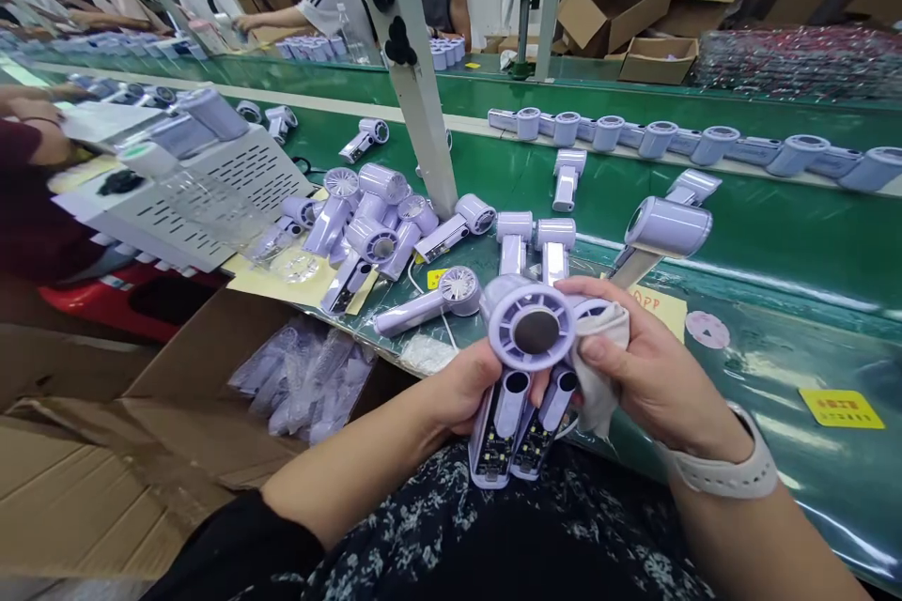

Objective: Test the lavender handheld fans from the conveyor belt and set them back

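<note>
On the green worktop strewn with lilac handheld fans, low in the frame's centre the left hand clamps two fan bodies while right hand fingers pinch a cloth; the loosely bunched pair could slip.

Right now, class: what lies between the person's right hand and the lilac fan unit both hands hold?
In the head view, a pale cloth lies between the right hand and the lilac fan unit, pressed against its round head; the left hand grips the handles.

fan shells: glossy lilac plastic | rag: soft white cloth | belt: shiny green
</note>
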Action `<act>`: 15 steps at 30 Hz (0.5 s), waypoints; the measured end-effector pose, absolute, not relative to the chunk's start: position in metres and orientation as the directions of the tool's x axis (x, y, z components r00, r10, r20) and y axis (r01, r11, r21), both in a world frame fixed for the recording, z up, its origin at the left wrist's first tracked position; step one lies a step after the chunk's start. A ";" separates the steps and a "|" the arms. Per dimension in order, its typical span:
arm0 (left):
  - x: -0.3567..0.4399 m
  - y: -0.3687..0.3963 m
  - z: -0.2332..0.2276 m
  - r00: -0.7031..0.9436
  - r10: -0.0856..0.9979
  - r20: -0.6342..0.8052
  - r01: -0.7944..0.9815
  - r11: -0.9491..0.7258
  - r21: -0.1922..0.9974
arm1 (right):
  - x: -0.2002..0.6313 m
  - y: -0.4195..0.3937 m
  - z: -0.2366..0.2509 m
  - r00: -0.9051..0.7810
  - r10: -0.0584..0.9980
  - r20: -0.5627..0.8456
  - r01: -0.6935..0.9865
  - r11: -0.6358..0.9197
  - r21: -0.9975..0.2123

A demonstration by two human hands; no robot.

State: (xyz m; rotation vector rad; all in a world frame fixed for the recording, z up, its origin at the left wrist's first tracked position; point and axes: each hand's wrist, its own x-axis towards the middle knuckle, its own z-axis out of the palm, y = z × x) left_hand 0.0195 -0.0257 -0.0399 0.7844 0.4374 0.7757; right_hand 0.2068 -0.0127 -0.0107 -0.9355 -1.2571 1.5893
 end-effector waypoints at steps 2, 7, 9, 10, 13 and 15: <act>0.021 -0.027 -0.041 0.608 0.791 -0.068 -0.478 0.433 0.764 | 0.197 -0.014 -0.014 -0.196 0.981 0.005 -0.155 -0.026 -0.988; 0.011 -0.030 -0.046 0.565 0.819 -0.099 -0.535 0.455 0.712 | 0.179 -0.006 -0.031 -0.077 0.997 0.013 -0.025 0.011 -1.000; 0.002 -0.027 -0.048 0.540 0.836 -0.097 -0.561 0.443 0.699 | 0.179 0.000 -0.038 -0.074 0.997 0.003 0.092 0.009 -0.996; -0.002 -0.025 -0.048 0.521 0.849 -0.084 -0.577 0.423 0.699 | 0.179 0.002 -0.041 -0.048 0.998 0.029 0.179 0.037 -0.983; -0.012 -0.019 -0.044 0.483 0.876 -0.002 -0.615 0.341 0.711 | 0.179 0.005 -0.045 0.065 0.974 0.219 0.444 0.168 -0.880; -0.015 -0.020 -0.041 0.437 0.898 0.056 -0.631 0.262 0.730 | 0.176 0.002 -0.045 0.064 0.954 0.294 0.446 0.236 -0.864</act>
